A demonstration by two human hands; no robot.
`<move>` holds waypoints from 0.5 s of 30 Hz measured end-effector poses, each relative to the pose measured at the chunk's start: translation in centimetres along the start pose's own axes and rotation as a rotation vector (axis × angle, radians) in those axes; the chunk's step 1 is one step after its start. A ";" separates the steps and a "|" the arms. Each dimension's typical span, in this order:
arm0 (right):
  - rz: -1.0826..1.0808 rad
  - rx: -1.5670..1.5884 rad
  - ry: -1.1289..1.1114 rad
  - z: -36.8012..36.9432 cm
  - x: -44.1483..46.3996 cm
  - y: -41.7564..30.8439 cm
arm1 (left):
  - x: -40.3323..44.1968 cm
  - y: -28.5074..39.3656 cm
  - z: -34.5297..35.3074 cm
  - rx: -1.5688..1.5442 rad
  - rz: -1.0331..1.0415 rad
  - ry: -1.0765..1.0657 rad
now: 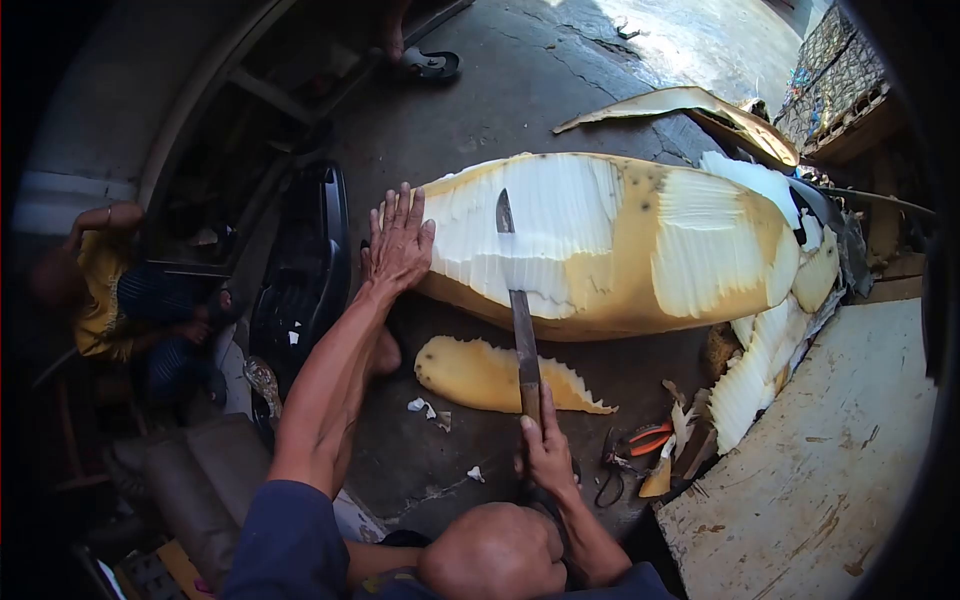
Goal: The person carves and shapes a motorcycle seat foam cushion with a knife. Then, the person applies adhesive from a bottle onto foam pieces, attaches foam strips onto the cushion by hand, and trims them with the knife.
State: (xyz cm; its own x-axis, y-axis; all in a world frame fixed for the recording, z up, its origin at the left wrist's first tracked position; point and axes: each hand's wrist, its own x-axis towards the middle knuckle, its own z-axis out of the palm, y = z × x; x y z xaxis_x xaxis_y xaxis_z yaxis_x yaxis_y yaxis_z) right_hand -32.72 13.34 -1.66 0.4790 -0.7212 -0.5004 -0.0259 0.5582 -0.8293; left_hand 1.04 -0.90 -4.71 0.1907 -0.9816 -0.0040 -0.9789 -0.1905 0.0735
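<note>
A long yellow foam block (625, 280) lies across the middle of the head view, its top cut to white ridged patches. My left hand (402, 245) presses flat on its left end, fingers stretched out. My right hand (548, 452) is closed round the handle of a long knife (525, 335). The blade points away from me across the block. Its middle is hidden by the white foam, and the dark tip shows farther up. Just below the block, a thin yellow foam offcut (480, 375) with a jagged edge lies on the floor.
A black molded shell (298, 270) stands left of my arm. Orange-handled pliers (650, 438) and scraps lie at lower right, near a worn board (810, 450). More foam offcuts (755, 385) pile up at right. Another person (105, 290) sits at far left.
</note>
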 end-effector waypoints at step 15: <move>0.027 0.057 -0.099 2.4 4.5 0.6 | -1.7 -1.5 -1.1 -0.168 -0.126 -0.137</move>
State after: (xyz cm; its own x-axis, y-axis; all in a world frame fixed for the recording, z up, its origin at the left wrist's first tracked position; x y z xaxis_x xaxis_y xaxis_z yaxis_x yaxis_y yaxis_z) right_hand -28.51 11.43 -3.80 0.5631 -0.6631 -0.4932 0.0084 0.6013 -0.7990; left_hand 2.25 1.12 -3.74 0.2875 -0.9446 -0.1583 -0.9201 -0.3183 0.2283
